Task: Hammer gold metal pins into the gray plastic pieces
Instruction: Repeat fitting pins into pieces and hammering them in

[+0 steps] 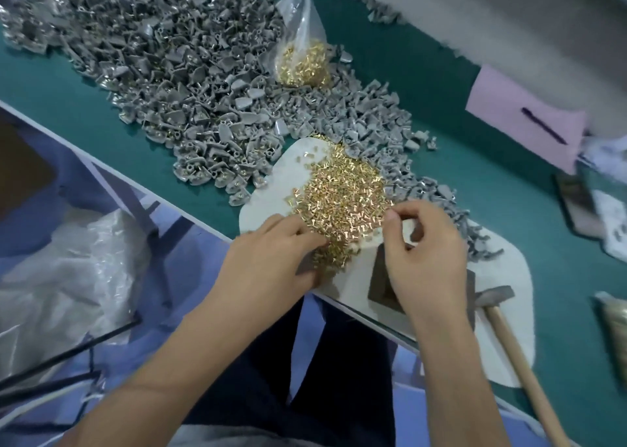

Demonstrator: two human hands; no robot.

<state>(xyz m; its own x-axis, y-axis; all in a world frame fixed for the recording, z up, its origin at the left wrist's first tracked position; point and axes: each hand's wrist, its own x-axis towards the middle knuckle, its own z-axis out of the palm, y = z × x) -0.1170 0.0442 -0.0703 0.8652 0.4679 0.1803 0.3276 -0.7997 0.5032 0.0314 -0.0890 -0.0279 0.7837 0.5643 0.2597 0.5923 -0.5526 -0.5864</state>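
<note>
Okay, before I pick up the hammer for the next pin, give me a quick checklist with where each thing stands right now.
1. Loose gold metal pins heaped within reach on the white felt pad: ok.
2. Gray plastic pieces piled on the green table: ok.
3. Wooden-handled hammer lying free to the right, head on the pad: ok.
4. Dark square block bare, ready for a piece: cannot tell, the right hand covers most of it.
5. Pin seated in a gray piece: cannot tell; the right hand's fingertips pinch something small, too small to make out.
6. Left hand away from the block: ok, it rests at the pin heap.
</note>
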